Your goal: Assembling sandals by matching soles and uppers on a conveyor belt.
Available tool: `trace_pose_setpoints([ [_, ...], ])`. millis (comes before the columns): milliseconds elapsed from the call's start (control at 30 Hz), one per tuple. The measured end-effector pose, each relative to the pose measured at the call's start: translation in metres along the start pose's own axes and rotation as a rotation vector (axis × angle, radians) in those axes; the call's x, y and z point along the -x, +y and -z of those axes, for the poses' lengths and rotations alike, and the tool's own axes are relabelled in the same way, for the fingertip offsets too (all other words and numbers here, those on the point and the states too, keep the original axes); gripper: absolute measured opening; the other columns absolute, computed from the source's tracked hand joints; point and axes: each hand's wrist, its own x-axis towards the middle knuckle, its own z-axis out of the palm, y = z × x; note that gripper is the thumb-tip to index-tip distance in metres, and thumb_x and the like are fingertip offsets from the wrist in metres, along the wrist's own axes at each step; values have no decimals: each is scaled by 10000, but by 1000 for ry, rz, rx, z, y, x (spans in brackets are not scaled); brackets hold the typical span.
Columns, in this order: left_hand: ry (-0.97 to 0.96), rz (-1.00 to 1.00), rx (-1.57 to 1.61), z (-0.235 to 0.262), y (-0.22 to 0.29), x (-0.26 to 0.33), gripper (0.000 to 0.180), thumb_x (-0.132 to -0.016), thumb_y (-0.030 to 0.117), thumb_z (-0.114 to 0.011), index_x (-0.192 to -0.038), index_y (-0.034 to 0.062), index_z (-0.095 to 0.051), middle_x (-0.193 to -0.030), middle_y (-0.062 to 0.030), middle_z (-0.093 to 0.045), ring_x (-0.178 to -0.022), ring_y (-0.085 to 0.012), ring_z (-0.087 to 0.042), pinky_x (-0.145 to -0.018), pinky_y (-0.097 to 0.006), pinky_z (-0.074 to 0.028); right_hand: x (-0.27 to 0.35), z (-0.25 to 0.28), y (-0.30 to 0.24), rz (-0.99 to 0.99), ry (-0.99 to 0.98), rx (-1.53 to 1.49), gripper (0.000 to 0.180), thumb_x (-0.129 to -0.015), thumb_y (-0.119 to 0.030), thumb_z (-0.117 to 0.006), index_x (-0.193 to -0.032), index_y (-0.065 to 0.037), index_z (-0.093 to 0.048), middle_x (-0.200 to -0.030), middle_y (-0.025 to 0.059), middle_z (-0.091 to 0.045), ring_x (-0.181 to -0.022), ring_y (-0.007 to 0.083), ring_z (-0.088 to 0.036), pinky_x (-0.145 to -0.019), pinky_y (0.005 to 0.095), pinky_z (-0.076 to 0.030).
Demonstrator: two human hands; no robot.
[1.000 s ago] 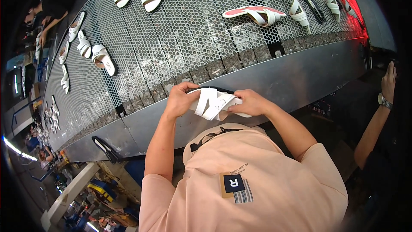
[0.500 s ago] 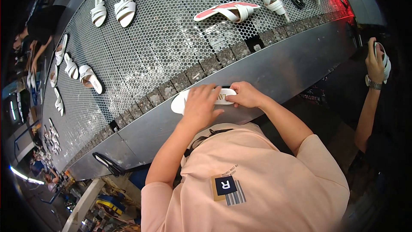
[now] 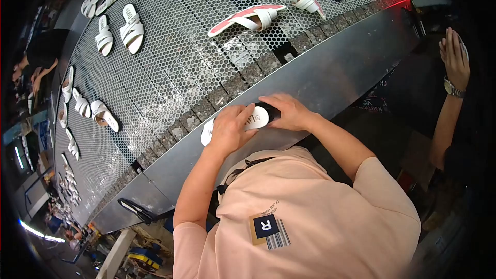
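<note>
A white slide sandal (image 3: 257, 119) is at the metal edge in front of me, its insole facing up. My left hand (image 3: 230, 130) wraps over its middle, hiding the straps, with the toe end showing past the fingers. My right hand (image 3: 290, 111) closes round the heel end, where a black part (image 3: 272, 113) shows between palm and insole. I cannot make out whether that black part is a sole or a separate piece.
A honeycomb-mesh conveyor (image 3: 175, 51) carries several white sandals, among them one on its side (image 3: 248, 20) with a pink-red sole. Black strappy items (image 3: 137, 211) hang on the metal side panel (image 3: 330, 80). At right a co-worker's hand (image 3: 454, 64) holds a pale item.
The sandals on the conveyor have shifted left and down in the picture. My right hand has moved from pinching the insole's heel to wrapping round the heel end, with more black showing.
</note>
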Motion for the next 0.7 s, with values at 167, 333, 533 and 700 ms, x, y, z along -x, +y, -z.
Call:
trace_pose_setpoints([
  [167, -43, 70, 80, 20, 9, -2, 593, -587, 143, -816, -1149, 61, -645, -951, -115, -615, -861, -283, -595, -751, -374, -492, -5, 15, -27, -284, -196, -514, 672, -689, -114, -754, -1293, -74, -463, -1041, 154, -651, -933, 276, -643, -828, 351, -516],
  [333, -88, 75, 57, 22, 13, -1, 609, -590, 144, -814, -1164, 53, -636, -938, -110, -612, -863, -274, -595, -737, -363, -495, -8, 26, -43, -269, -225, -516, 626, -687, -119, -737, -1252, -78, -471, -997, 161, -665, -907, 309, -654, -795, 361, -517],
  [533, -118, 98, 97, 20, 19, -4, 586, -600, 144, -794, -1153, 55, -626, -944, -119, -615, -893, -299, -591, -778, -392, -486, -3, 26, -41, -237, -207, -456, 615, -689, -137, -729, -1246, -83, -472, -1007, 175, -661, -928, 349, -643, -802, 399, -515],
  [700, -119, 94, 103, 17, 22, -7, 592, -602, 139, -803, -1159, 45, -628, -957, -118, -616, -855, -276, -604, -747, -364, -500, -2, 33, -42, -245, -230, -465, 635, -685, -149, -729, -1259, -78, -466, -1018, 190, -656, -947, 368, -632, -815, 409, -512],
])
